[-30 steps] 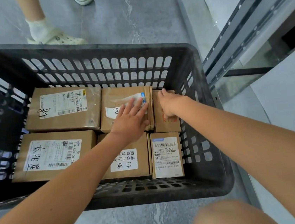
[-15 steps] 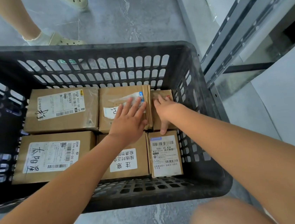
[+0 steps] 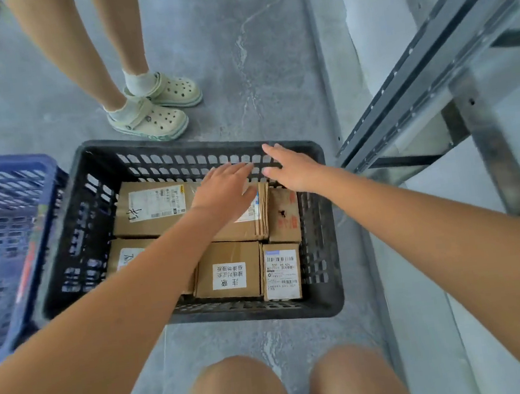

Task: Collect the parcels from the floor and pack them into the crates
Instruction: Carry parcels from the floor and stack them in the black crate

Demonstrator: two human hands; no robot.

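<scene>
Six parcels (image 3: 228,273) are seen packed flat in black crate (image 3: 327,302); no loose ones are visible on floor. Left hand (image 3: 224,189) & right hand (image 3: 291,169) are spread open above them, nothing gripped. Blue crate (image 3: 2,252) contents can't be told.

White label on front middle parcel (image 3: 228,270): 注意. Narrow parcel (image 3: 282,272) label: 530 05 A26.

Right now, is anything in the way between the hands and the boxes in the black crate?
Nothing visible is. The left hand and right hand are open, over the parcels at the far side of the black crate. The crate has no lid. Whether the hands touch the boxes cannot be told.
</scene>
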